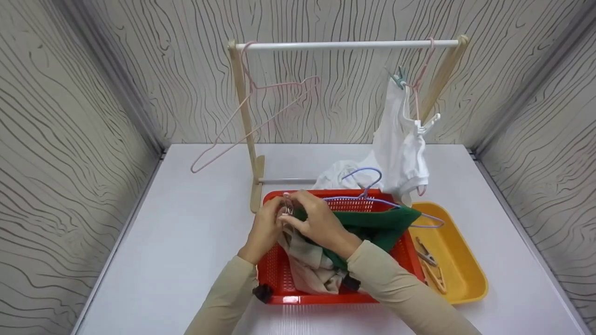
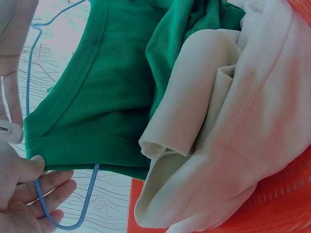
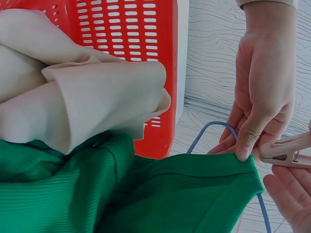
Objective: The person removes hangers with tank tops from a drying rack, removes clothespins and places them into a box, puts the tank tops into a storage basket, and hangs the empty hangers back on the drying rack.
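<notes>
In the head view, my left hand (image 1: pixel 261 228) and right hand (image 1: pixel 323 223) meet over the red basket (image 1: pixel 342 300). The left thumb and fingers pinch a corner of a green ribbed garment (image 2: pixel 97 116) together with the blue hanger (image 2: pixel 91 187), whose end loop sticks out past the cloth. My right hand grips a pale pink clothespin (image 3: pixel 286 151), its tip right at that pinched corner. The hanger's hook stands up behind the hands, and the garment's other shoulder drapes along its far arm. A beige garment (image 3: pixel 107 97) lies folded in the basket below, partly against the green cloth.
Behind stands a wooden rack with a white rod (image 1: pixel 344 45). A bare pink hanger (image 1: pixel 223 130) hangs at its left; a white garment (image 1: pixel 393 135) is clipped to another at right. A yellow tray (image 1: pixel 465 274) holding clothespins (image 1: pixel 433 267) sits right of the basket.
</notes>
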Demonstrator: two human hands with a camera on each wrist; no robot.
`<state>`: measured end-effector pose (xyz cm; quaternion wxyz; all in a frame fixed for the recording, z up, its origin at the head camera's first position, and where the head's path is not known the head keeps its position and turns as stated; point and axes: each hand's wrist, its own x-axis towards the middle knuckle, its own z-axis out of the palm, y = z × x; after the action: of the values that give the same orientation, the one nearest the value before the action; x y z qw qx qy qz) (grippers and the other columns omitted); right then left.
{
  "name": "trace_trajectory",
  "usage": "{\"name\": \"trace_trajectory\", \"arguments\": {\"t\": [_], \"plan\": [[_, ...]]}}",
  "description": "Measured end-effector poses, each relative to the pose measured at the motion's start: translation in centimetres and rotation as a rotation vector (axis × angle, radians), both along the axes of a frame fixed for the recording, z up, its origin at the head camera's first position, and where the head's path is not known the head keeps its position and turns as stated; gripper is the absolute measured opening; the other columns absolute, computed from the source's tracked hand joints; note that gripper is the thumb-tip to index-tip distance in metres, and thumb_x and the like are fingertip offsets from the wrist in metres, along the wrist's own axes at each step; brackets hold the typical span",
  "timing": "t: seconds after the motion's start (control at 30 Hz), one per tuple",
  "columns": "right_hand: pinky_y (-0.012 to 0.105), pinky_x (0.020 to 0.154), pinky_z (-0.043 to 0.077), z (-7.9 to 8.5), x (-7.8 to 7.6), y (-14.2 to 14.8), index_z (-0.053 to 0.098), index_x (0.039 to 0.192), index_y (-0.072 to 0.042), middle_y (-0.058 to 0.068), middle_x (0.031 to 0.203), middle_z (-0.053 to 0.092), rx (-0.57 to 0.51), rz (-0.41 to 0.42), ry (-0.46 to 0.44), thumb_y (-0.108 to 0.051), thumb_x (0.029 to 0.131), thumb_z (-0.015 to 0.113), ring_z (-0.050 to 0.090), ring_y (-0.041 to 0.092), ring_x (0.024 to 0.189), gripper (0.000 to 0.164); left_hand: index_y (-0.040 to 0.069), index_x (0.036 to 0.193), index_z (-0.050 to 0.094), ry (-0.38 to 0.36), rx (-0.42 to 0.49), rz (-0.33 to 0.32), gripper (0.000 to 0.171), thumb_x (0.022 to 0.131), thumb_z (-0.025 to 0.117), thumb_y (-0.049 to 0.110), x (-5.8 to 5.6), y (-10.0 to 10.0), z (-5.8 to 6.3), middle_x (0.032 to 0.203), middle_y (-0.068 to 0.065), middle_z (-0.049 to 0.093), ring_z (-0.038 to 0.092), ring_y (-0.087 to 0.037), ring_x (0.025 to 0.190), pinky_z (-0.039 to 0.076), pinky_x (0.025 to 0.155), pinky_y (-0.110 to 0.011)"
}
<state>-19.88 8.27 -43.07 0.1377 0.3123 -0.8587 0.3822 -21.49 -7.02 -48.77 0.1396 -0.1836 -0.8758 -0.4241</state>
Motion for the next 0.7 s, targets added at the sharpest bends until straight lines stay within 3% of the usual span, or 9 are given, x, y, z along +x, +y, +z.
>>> {"name": "trace_trajectory", "arguments": {"t": [0.5,0.7], "plan": [[0.033,0.085,0.059,-0.2,0.9,1.6,0.064,0.111,-0.002,0.013,0.105,0.071,-0.007,0.056,-0.059,-0.022,0.085,0.073,0.071,0.021,0.094,0.035,0.0,0.107,0.06,0.027,-0.022,0.028,0.014,0.096,0.052,0.003,-0.1,0.0,0.1,0.101,-0.017,0.068,0.066,-0.027,0.097,0.055,0.085,-0.041],[0.032,0.084,0.059,-0.2,1.2,3.0,0.064,0.111,-0.001,0.013,0.104,0.071,0.004,0.045,-0.067,-0.024,0.084,0.074,0.07,0.019,0.093,0.036,0.001,0.109,0.06,-0.007,-0.007,0.035,0.015,0.097,0.052,0.006,0.1,-0.2,0.3,0.103,-0.016,0.068,0.065,-0.026,0.098,0.054,0.088,-0.043]]}}
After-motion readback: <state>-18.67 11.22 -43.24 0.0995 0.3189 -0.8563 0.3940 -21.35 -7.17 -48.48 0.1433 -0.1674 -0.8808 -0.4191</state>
